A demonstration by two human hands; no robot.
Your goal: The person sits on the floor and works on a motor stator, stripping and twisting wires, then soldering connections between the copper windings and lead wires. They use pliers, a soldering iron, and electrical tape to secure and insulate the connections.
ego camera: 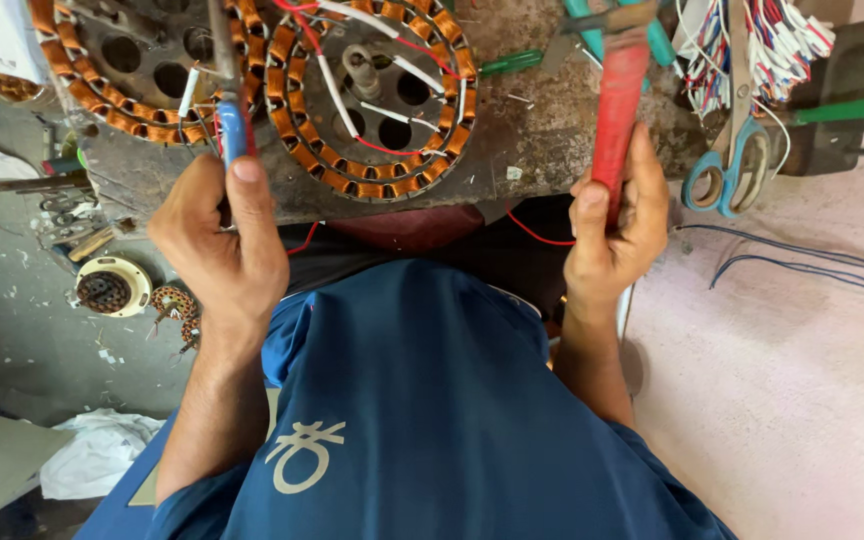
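The left hand [217, 240] is clenched around a blue-handled soldering iron [230, 120], at eleven o'clock. The right hand [612, 235] grasps the red-handled pliers [620, 95], at one o'clock. Both look stiff and light; the handles seem the safe place. The copper-wound stator [367, 90] between them looks heavy, with fragile windings.

Between our left hand [220, 240] and right hand [612, 230] we find bare bench edge [512, 150], the one open lane. Ahead, two copper-wound stators [367, 95] crowd the top, wires looping over them. Right of our right hand, blue-handled scissors [727, 165] and a wire bundle [752, 40] block the way; beyond them the pink floor [802, 380] lies open, crossed by thin cables [802, 265].
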